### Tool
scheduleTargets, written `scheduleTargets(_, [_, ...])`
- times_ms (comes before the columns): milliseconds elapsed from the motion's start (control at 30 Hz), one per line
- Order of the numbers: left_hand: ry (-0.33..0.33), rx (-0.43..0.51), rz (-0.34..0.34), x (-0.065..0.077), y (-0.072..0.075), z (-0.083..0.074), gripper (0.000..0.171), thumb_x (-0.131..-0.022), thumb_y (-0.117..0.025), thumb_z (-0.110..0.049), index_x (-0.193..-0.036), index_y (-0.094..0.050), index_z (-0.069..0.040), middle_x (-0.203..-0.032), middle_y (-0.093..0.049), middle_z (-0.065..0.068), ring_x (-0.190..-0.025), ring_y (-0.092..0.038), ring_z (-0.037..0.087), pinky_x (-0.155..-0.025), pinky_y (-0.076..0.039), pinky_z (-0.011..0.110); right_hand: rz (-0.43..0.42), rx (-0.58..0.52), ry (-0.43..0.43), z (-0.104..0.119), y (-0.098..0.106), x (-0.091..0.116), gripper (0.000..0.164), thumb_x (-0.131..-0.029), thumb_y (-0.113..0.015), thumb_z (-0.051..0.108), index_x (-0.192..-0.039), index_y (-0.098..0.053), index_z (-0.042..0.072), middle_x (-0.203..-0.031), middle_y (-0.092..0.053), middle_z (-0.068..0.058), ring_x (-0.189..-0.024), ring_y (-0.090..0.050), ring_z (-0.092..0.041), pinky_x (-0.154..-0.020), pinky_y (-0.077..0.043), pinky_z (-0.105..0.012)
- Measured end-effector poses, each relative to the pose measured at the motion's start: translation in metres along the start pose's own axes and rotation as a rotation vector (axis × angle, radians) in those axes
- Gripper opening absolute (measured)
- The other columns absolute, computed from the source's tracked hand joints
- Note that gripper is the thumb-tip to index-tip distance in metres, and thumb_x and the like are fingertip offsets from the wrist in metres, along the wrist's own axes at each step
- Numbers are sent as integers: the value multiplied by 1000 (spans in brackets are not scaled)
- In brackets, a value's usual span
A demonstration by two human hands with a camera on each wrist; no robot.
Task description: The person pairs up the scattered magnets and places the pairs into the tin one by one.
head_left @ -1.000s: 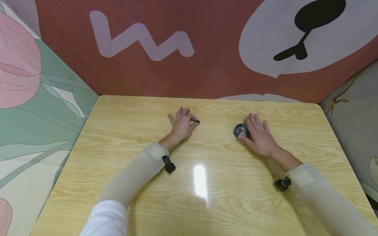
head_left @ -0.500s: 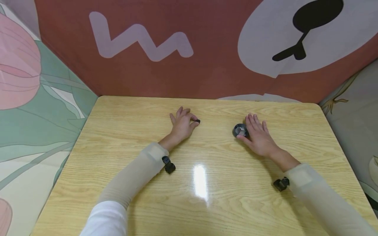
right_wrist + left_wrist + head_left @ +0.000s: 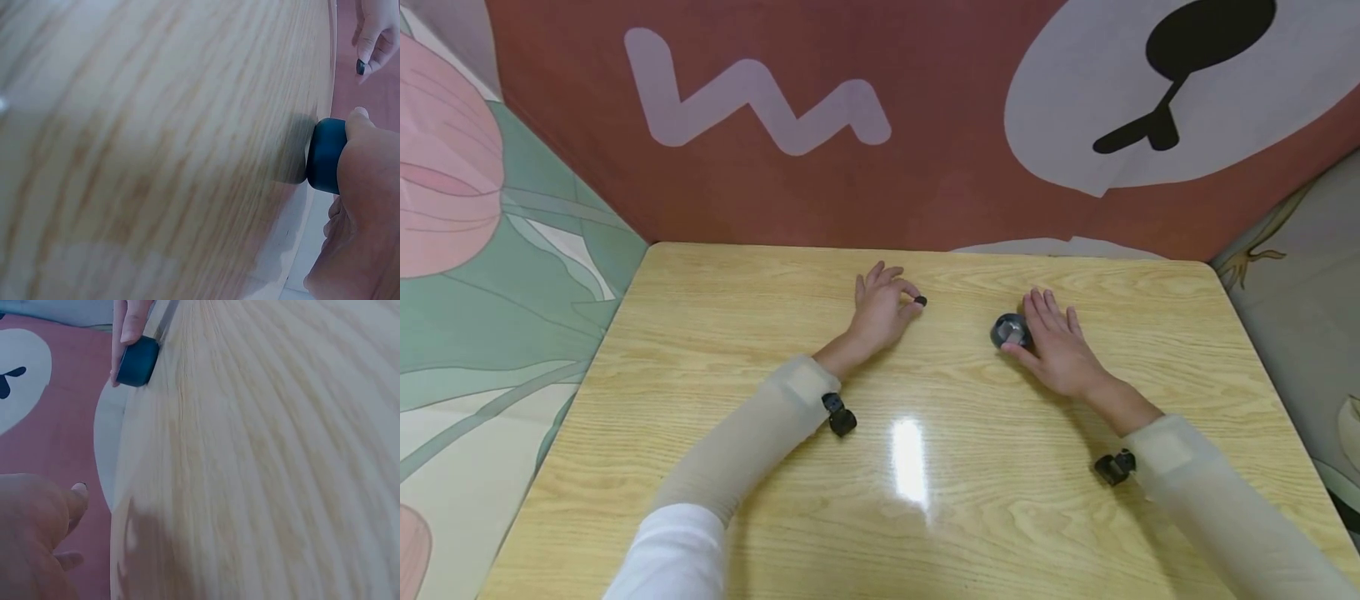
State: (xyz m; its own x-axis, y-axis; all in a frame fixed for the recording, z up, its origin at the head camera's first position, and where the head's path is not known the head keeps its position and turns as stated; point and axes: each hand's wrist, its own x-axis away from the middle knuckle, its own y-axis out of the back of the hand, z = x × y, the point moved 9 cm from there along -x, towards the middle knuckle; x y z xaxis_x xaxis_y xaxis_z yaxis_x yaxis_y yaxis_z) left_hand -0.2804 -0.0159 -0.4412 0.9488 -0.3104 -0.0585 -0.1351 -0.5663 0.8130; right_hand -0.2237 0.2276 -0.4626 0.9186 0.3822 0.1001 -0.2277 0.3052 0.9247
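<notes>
In the head view my left hand point(image 3: 880, 317) is raised over the table, pinching a small black piece point(image 3: 921, 301) between thumb and forefinger; its kind is too small to tell. My right hand point(image 3: 1060, 350) lies against a short, round, dark-blue object point(image 3: 1006, 330) with a greyish middle on top. Its fingers are straight beside that object and the thumb touches its near side. The right wrist view shows the object's smooth blue side point(image 3: 326, 156) on the tabletop. From the left wrist, the left hand point(image 3: 37, 531) appears at the lower left, apart from the blue object point(image 3: 139, 361).
The wood-grain table point(image 3: 970, 467) ends at a reddish-brown wall point(image 3: 940, 200) with cartoon shapes. A patterned wall covering point(image 3: 550, 333) stands along the left edge. Small black cameras point(image 3: 841, 417) sit on both sleeved wrists. A bright reflection marks the table's middle.
My left hand has moved to the right and slightly toward the far edge, carrying the small black piece closer to the blue object. The right hand and blue object have stayed practically still.
</notes>
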Motion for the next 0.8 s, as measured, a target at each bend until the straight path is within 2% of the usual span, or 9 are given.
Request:
scheduleTargets(200, [-64, 43, 13, -3, -2, -18, 23, -99, -69, -23, -113, -73, -6, -150, -49, 20, -151, -22, 40, -121, -9, 62, -6, 5, 2, 0, 1, 0, 91, -106, -47, 52, -159, -4, -8, -166, 0, -30, -154, 6, -43, -119, 5, -64])
scheduleTargets(333, [-98, 26, 29, -5, -6, -26, 23, -99, -69, -23, -114, -72, -6, -145, -54, 18, -148, -31, 35, -122, -17, 52, -7, 4, 0, -1, 0, 0, 91, -106, -46, 53, -159, -3, -8, -166, 1, -29, -154, 6, -43, -119, 5, -65])
scheduleTargets(433, [-102, 9, 39, -6, -10, -29, 22, -100, -69, -24, -114, -72, -8, -142, -59, 13, -144, -38, 30, -120, -24, 46, -6, 1, 0, -2, 0, 0, 92, -106, -46, 53, -159, -3, -8, -166, 1, -29, -154, 6, -42, -119, 5, -65])
scheduleTargets(667, [-107, 28, 52, -7, -15, -38, 21, -99, -69, -24, -113, -72, -10, -135, -63, 8, -135, -48, 28, -115, -33, 45, -9, 7, 1, -1, 0, -1, 92, -105, -47, 53, -159, -4, -8, -165, 0, -30, -154, 5, -43, -119, 4, -65])
scheduleTargets(800, [-119, 43, 53, -9, -18, -45, 21, -99, -68, -24, -115, -72, -10, -122, -69, 3, -123, -56, 26, -109, -40, 40, -2, 9, -4, -2, -1, -1, 92, -106, -46, 53, -159, -3, -8, -165, 0, -30, -154, 7, -42, -118, 5, -66])
